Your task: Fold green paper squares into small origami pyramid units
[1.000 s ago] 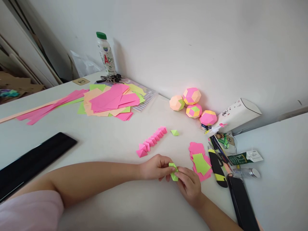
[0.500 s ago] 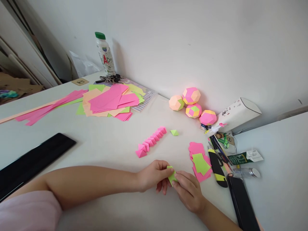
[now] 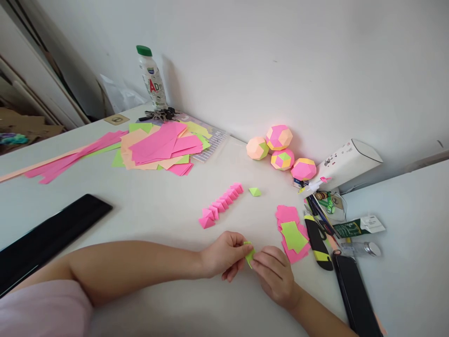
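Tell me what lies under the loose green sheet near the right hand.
The green sheet lies on a small stack of pink paper squares, whose edges stick out around it. How many squares are stacked, and whether anything else is tucked beneath, is covered.

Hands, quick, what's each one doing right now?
Left hand: fingers pinched shut on the small folded green paper piece.
Right hand: fingers pinched shut on the same piece.

On my desk (image 3: 157, 210): four paper balls (image 3: 277, 152), one bottle (image 3: 151, 77), one bunch of keys (image 3: 159, 113), two folded green pieces, one loose (image 3: 255, 191), one in my fingers (image 3: 249, 255).
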A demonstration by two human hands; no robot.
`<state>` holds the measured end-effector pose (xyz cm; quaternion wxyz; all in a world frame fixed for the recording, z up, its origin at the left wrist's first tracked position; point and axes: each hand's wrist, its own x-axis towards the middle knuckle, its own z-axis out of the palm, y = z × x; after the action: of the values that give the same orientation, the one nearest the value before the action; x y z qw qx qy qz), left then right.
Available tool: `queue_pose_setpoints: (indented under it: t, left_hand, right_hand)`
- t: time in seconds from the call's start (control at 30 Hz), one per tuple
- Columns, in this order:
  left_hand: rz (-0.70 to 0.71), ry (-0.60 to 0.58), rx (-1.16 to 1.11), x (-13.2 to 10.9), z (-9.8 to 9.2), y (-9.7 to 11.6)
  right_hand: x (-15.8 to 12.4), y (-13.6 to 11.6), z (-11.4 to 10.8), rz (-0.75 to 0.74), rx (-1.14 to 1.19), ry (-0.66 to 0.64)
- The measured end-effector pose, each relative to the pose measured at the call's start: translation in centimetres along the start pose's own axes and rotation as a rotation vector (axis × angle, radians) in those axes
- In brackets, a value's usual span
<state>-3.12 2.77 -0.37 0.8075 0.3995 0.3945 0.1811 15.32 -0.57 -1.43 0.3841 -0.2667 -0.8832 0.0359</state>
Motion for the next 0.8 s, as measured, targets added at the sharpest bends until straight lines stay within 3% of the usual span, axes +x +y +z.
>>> queue_pose_setpoints:
  t: [0.3, 0.5, 0.8]
  left_hand:
    - [-0.003, -0.016, 0.074, -0.20, 0.14, 0.06]
    - [-0.025, -0.102, 0.047, 0.23, -0.19, 0.14]
    - [0.026, -0.219, 0.047, 0.51, -0.61, -0.35]
  right_hand:
    - [0.79, -0.22, 0.21, 0.244, 0.294, 0.032]
    - [0.97, -0.24, 0.29, 0.424, 0.398, 0.057]
    - [0.40, 0.38, 0.53, 0.653, 0.494, -0.005]
